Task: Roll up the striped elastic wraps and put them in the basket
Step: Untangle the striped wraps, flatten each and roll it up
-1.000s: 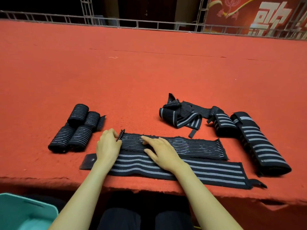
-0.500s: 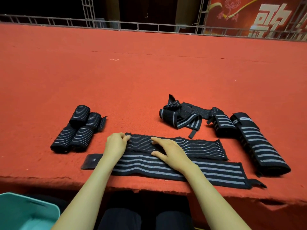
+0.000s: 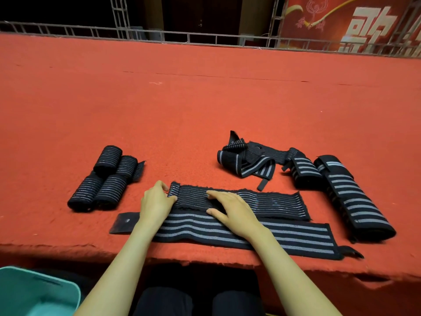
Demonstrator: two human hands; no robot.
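**Wrap end now turned over into a tiny roll**

Left end of the thin-striped wrap stood up a second ago, and now it is tucked over into a tiny first roll. The left hand pinches that little roll, thumb in front and curled fingers behind. The right hand lies flat on the same wrap, fingers spread, pressing it down. So the rolling of this wrap has only just begun, I think. Most of it lies flat on the red carpet, stretched out to the right.

Four rolled wraps wait on the left, not yet in the teal basket, which sits low on the left, below the carpet's front edge. A wide-striped wrap lies flat just in front, close to that edge. The roll has room to go right once the right hand slides away. Behind, a tangled wrap and a long folded wrap sit near but apart, and the carpet runs on far past them
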